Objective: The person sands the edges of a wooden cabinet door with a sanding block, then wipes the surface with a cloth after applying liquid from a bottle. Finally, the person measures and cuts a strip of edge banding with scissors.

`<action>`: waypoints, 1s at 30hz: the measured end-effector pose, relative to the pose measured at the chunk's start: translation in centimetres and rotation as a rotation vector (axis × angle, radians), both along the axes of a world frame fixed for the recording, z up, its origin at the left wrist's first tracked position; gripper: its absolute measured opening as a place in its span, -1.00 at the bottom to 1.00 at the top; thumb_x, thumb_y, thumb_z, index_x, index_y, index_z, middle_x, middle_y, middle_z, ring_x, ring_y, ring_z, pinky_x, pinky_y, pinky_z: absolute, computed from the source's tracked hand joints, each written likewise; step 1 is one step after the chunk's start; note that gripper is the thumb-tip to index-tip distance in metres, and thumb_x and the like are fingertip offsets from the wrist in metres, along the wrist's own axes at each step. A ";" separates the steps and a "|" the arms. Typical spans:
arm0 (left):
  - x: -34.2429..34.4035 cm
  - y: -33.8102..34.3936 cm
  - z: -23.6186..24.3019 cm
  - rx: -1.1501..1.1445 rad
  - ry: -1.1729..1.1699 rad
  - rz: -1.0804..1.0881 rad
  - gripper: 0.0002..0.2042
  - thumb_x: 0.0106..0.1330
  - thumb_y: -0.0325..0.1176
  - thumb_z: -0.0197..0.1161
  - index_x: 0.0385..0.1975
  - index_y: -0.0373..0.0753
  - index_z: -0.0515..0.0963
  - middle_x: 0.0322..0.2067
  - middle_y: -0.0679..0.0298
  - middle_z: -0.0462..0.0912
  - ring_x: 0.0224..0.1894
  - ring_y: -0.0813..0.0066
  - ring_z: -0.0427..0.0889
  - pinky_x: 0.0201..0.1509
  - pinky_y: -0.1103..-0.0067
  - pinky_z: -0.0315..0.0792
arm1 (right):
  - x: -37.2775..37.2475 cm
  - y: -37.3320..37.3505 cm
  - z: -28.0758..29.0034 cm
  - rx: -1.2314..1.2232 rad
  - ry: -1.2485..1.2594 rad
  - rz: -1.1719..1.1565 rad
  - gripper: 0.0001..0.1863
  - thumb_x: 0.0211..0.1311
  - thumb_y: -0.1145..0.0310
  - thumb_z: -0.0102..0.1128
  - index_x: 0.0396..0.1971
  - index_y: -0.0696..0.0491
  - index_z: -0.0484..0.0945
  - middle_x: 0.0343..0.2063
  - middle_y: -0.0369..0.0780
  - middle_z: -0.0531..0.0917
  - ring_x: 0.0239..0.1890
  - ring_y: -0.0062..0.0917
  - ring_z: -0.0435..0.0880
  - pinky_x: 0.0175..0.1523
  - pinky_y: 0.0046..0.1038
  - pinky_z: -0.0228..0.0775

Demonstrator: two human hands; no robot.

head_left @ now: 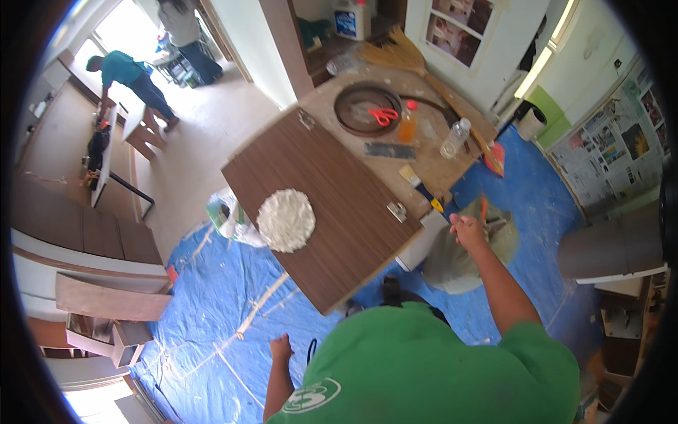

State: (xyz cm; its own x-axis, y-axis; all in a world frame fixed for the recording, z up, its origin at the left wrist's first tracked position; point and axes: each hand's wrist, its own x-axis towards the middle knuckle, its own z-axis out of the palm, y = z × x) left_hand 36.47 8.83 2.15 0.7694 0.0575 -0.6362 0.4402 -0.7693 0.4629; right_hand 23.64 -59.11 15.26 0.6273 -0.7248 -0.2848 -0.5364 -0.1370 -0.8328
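My right hand (467,232) is closed around the handle end of a flat brush (426,191) with pale bristles, a dark middle and a yellow band. The brush points up and left over the near right edge of the work table (321,99). Low at the left, my left hand (281,346) hangs above the blue sheet with its fingers curled and nothing visible in them. Between and beyond the hands lies a brown wood-grain panel (332,191) with metal hinges at two corners. A round, lumpy off-white mound (286,220) rests on its left part.
Behind the panel are red scissors (382,116) by a round brown tray, an orange-filled bottle (407,124), a clear bottle (455,138), a dark flat strip (390,150) and a straw broom (431,78). A blue sheet (212,325) covers the floor. Another person (127,78) bends at far left.
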 end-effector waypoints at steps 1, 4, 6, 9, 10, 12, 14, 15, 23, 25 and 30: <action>-0.5 3.3 -1.3 0.066 0.001 -0.097 -0.49 0.50 -0.08 0.05 -0.42 -0.52 0.57 -0.64 -0.05 0.61 -0.66 0.09 0.68 -0.52 0.30 0.61 | 2.2 -0.8 -0.5 -0.089 -0.092 0.055 -0.64 0.42 0.14 0.21 -0.50 0.10 0.59 -0.63 -0.28 0.57 -0.69 -0.63 0.47 -0.52 -0.47 0.33; -2.1 6.0 -1.1 0.052 0.290 0.181 -0.58 0.49 -0.19 0.09 0.03 -0.52 0.51 -0.39 -0.09 0.69 -0.46 0.06 0.74 -0.29 0.22 0.68 | 9.0 0.1 6.0 -0.062 -0.159 0.238 -0.69 0.45 0.15 0.16 -0.37 0.10 0.61 -0.63 -0.29 0.58 -0.66 -0.64 0.51 -0.50 -0.48 0.38; -3.5 5.3 2.5 -0.085 0.380 0.343 -0.50 0.46 -0.28 0.15 0.30 -0.39 0.27 -0.12 -0.10 0.63 -0.30 0.03 0.74 -0.20 0.14 0.67 | 13.7 -1.9 10.8 -0.057 -0.248 0.315 -0.74 0.44 0.18 0.15 -0.26 0.08 0.61 -0.63 -0.33 0.57 -0.65 -0.65 0.53 -0.49 -0.49 0.38; -6.9 7.3 5.1 -0.206 0.468 0.534 -0.26 0.41 -0.38 0.23 0.52 -0.18 -0.03 0.16 -0.06 0.49 -0.15 -0.02 0.71 -0.15 0.07 0.67 | 22.3 -8.9 14.3 -0.202 -0.451 0.253 -0.78 0.46 0.19 0.17 -0.28 0.03 0.56 -0.64 -0.37 0.55 -0.65 -0.70 0.52 -0.56 -0.56 0.33; -8.0 7.0 4.9 -0.259 0.476 0.590 -0.18 0.39 -0.41 0.25 0.55 -0.11 -0.12 0.23 -0.04 0.43 -0.11 -0.03 0.69 -0.15 0.05 0.67 | 25.6 -11.1 15.3 -0.237 -0.433 0.195 -0.79 0.44 0.18 0.17 -0.29 0.02 0.57 -0.63 -0.36 0.56 -0.64 -0.69 0.52 -0.56 -0.55 0.33; -11.3 5.1 4.7 -0.164 0.325 0.690 -0.31 0.41 -0.37 0.26 0.49 -0.18 0.09 0.13 0.03 0.53 -0.20 0.11 0.72 -0.24 0.18 0.65 | 31.2 -14.9 16.1 -0.193 -0.395 0.085 -0.79 0.42 0.18 0.17 -0.31 0.01 0.57 -0.61 -0.35 0.57 -0.64 -0.67 0.51 -0.56 -0.53 0.34; -15.8 3.6 3.2 -0.120 0.214 0.801 -0.37 0.41 -0.36 0.26 0.45 -0.21 0.17 0.09 0.06 0.57 -0.23 0.17 0.72 -0.29 0.25 0.63 | 35.7 -18.6 14.2 -0.027 -0.348 -0.021 -0.78 0.41 0.18 0.17 -0.35 0.00 0.57 -0.59 -0.35 0.58 -0.65 -0.65 0.50 -0.57 -0.52 0.34; -18.6 3.3 1.8 -0.080 0.153 0.769 -0.45 0.41 -0.29 0.25 0.36 -0.19 0.28 0.05 0.07 0.61 -0.22 0.16 0.73 -0.24 0.26 0.62 | 37.5 -20.0 12.4 -0.025 -0.245 0.033 -0.78 0.41 0.18 0.16 -0.36 0.00 0.57 -0.58 -0.34 0.58 -0.64 -0.64 0.51 -0.57 -0.51 0.34; -32.8 -4.6 0.9 0.178 0.115 0.213 -0.63 0.39 -0.08 0.23 0.07 -0.14 0.61 -0.11 0.08 0.73 -0.17 0.13 0.74 -0.07 0.32 0.57 | 42.5 -25.9 -3.0 0.022 0.205 0.183 -0.59 0.40 0.06 0.21 -0.42 0.14 0.62 -0.52 -0.17 0.67 -0.61 -0.45 0.59 -0.54 -0.37 0.45; -33.0 -5.7 1.1 0.153 0.125 0.222 -0.63 0.38 -0.08 0.22 0.06 -0.15 0.62 -0.12 0.07 0.73 -0.17 0.12 0.74 -0.07 0.32 0.57 | 42.4 -27.4 -5.0 0.070 0.230 0.204 -0.54 0.39 0.03 0.23 -0.46 0.18 0.64 -0.51 -0.13 0.69 -0.57 -0.40 0.64 -0.52 -0.33 0.48; -36.0 -7.3 3.2 0.150 0.173 0.260 -0.62 0.37 -0.07 0.22 0.04 -0.16 0.64 -0.14 0.05 0.74 -0.14 0.12 0.74 -0.05 0.34 0.56 | 43.1 -25.7 -4.9 -0.150 0.193 0.372 -0.74 0.09 0.27 0.39 -0.43 0.19 0.67 -0.53 -0.09 0.68 -0.55 -0.29 0.66 -0.33 -0.23 0.48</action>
